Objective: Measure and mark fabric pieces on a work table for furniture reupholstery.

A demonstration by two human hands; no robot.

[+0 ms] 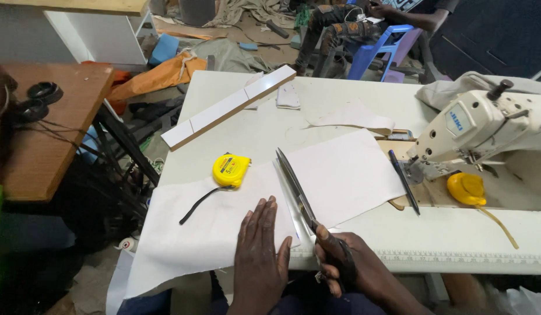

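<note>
My right hand [346, 265] grips the handles of long metal scissors [295, 186], whose blades point away from me along the cut between two pieces of white fabric. My left hand [260, 254] lies flat, fingers together, on the left piece of white fabric [206, 227], just left of the blades. The right piece of white fabric [346, 175] rests on the white table [434, 233] beside the scissors. A yellow tape measure [231, 170] with a black strap sits on the left piece, beyond my left hand.
A white sewing machine [480, 128] stands at the right with a yellow tape measure [466, 188] and a dark pen [403, 181] near it. A long white ruler board [229, 108] lies at the table's far left. A wooden table [43, 128] is at left; a seated person [364, 23] is beyond.
</note>
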